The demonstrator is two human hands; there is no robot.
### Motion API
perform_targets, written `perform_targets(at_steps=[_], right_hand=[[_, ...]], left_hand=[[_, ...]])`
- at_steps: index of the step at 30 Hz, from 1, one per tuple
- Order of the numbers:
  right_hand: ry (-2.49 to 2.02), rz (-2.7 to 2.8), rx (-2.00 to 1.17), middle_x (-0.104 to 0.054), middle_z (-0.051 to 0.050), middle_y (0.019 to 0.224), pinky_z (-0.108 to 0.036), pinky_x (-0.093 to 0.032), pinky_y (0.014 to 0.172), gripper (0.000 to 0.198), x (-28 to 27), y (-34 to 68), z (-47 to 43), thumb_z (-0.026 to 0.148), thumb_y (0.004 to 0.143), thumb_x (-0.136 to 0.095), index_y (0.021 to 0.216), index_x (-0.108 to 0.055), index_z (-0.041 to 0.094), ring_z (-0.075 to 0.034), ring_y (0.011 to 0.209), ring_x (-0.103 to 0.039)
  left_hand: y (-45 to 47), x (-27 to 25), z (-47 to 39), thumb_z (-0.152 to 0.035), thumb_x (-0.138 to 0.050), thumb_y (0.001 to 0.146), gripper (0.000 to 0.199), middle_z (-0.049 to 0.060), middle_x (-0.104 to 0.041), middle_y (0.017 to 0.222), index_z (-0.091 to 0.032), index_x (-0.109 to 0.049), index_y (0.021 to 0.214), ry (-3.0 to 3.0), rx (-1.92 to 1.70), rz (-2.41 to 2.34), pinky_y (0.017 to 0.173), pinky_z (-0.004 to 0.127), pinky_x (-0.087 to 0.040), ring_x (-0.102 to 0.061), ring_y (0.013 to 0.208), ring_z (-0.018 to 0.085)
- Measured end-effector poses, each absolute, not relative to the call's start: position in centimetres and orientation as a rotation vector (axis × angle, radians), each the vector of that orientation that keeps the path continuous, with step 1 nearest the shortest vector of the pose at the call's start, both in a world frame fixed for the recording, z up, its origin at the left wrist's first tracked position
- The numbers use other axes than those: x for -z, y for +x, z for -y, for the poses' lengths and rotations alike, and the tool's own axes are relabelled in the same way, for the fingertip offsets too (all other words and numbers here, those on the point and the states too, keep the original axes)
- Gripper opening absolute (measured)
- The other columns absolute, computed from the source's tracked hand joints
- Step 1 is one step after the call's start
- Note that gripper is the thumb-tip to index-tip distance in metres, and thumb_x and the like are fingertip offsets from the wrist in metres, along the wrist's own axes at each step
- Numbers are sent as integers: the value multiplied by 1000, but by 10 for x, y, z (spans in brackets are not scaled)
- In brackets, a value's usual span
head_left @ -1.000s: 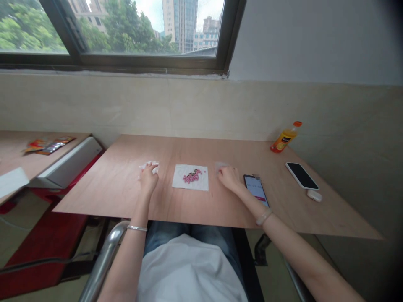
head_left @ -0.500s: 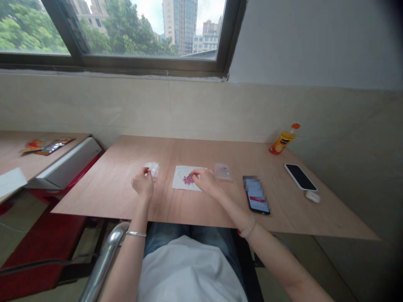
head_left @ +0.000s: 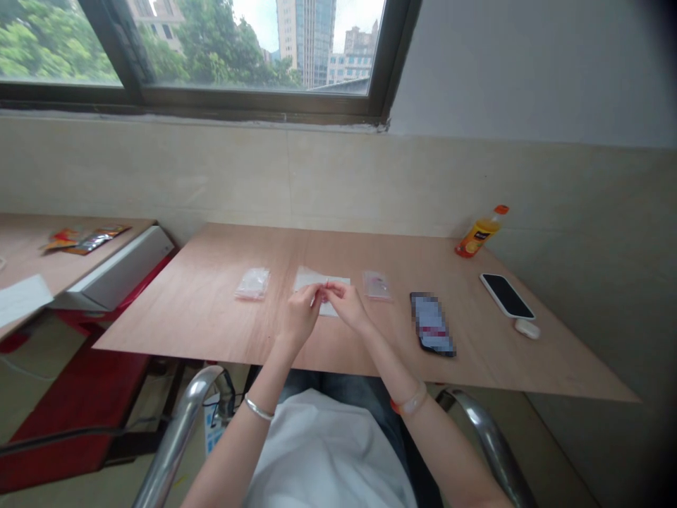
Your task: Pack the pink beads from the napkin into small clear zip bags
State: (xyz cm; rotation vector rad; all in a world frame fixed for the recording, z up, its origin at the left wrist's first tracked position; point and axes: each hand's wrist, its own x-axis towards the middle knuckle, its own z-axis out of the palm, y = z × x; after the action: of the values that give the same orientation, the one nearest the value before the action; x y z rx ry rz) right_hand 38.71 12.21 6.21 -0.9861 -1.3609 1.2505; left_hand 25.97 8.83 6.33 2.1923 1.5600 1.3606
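Note:
My left hand (head_left: 301, 315) and my right hand (head_left: 348, 303) meet fingertip to fingertip over a white sheet of paper (head_left: 330, 310). Both hands are closed in a pinch; what lies between the fingers is too small to make out. A little of the small pink beads (head_left: 324, 298) shows between the hands, and the rest is hidden behind them. Left of the paper lies a stack of clear plastic bags (head_left: 253, 283). To the right is another small clear bag (head_left: 377, 286) with something tiny and dark inside.
A phone with a lit screen (head_left: 432, 324) lies right of my hands. Beyond it are a white-edged phone (head_left: 506, 296), a small white case (head_left: 527, 329) and an orange drink bottle (head_left: 481, 233). Packets (head_left: 87, 240) lie on the neighbouring table at left.
My left hand has moved right from the clear bags to meet my right hand above the paper. My right hand has stayed near the beads. The view has shifted slightly.

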Motion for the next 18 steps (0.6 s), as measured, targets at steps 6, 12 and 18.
perform_targets(at_steps=[6, 12, 18], right_hand=[[-1152, 1410, -1076, -68, -3, 70, -32, -53, 67, 12, -57, 395, -119, 30, 72, -62, 73, -63, 19, -18, 66, -65], [-1311, 1354, -932, -66, -1, 68, -28, -50, 60, 15, -54, 402, -121, 31, 71, -64, 75, -52, 23, -18, 65, -65], [-1070, 1479, -1140, -61, 3, 64, -27, -48, 61, 15, -61, 411, -120, 25, 66, -64, 68, -49, 21, -15, 62, -62]], left_hand=[[263, -48, -86, -16, -50, 91, 18, 6, -73, 98, -21, -63, 102, 2197, -1380, -1460, 75, 30, -54, -69, 85, 19], [258, -56, -85, -19, -52, 89, 16, 7, -73, 94, -21, -65, 99, 2211, -1354, -1499, 76, 32, -54, -69, 85, 19], [255, -64, -84, -24, -73, 73, 65, 12, -57, 133, -23, -46, 133, 2304, -1216, -1312, 102, 45, -44, -54, 123, 27]])
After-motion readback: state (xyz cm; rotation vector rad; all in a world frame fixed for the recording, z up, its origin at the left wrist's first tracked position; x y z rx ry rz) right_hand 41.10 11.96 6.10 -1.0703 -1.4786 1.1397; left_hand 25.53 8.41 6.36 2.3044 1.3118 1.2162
